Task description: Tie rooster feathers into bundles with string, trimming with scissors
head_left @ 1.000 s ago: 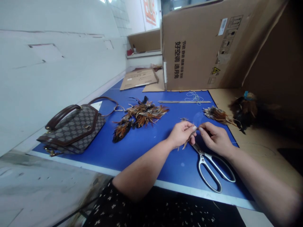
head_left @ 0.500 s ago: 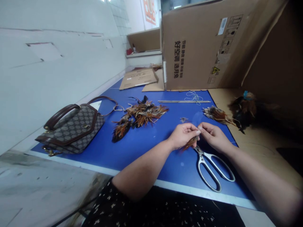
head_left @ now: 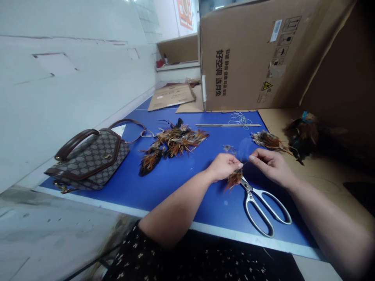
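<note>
On blue table [head_left: 181, 183], left hand [head_left: 224, 167] pinching one feather tuft [head_left: 233, 179], right hand [head_left: 271, 166] pinched closed, one scissors [head_left: 260, 207], one handbag [head_left: 90, 160].

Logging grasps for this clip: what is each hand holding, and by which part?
The left hand pinches a small bunch of feathers by its top end. The right hand has its fingertips pinched together; on what cannot be told.

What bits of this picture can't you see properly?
Head view only:
1. What the right hand pinches, near the left hand: too thin to tell.
2. Tips of the scissors: hidden under the feather bundle in the left hand's grip.
3. Dark feather heap: lost in the cardboard box's shadow.
</note>
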Demonstrator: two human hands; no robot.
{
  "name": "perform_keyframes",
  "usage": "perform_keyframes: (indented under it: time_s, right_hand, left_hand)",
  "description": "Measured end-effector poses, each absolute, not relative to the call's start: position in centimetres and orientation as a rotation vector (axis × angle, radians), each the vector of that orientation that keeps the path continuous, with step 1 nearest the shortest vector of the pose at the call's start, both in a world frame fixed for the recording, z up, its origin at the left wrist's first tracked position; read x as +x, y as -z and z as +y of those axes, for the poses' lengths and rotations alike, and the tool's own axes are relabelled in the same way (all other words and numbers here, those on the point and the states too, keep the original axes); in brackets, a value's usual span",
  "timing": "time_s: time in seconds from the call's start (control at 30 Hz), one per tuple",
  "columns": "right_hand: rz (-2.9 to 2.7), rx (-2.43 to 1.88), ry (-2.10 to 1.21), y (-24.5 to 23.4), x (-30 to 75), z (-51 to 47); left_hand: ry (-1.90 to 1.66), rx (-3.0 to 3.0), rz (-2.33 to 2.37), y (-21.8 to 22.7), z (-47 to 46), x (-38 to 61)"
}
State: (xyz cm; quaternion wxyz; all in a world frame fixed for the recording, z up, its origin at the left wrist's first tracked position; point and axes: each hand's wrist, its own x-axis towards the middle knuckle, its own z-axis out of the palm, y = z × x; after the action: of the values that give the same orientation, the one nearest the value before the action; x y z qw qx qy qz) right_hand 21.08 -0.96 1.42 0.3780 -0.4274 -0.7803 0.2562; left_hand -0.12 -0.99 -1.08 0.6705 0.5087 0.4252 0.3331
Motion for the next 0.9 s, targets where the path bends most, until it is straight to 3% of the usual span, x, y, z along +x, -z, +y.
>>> perform_keyframes:
  time_s: [0.4,0.57,0.9]
  right_hand:
    - [-2.203,-0.835,-0.631,-1.1,20.1,-1.4]
    - [-2.165,-0.719,-0.586,-0.6,19.3,-1.1]
    - [-1.925,-0.924,-0.333,-1.3,20.1,-1.0]
  left_hand:
    - [-0.439,1.265,0.951,0.4,-1.8,0.0]
    - [-0.464,1.341,0.876,0.2,-2.0,-0.2]
    - [-0.562,1.151,0.753,0.9,-1.1,-0.5]
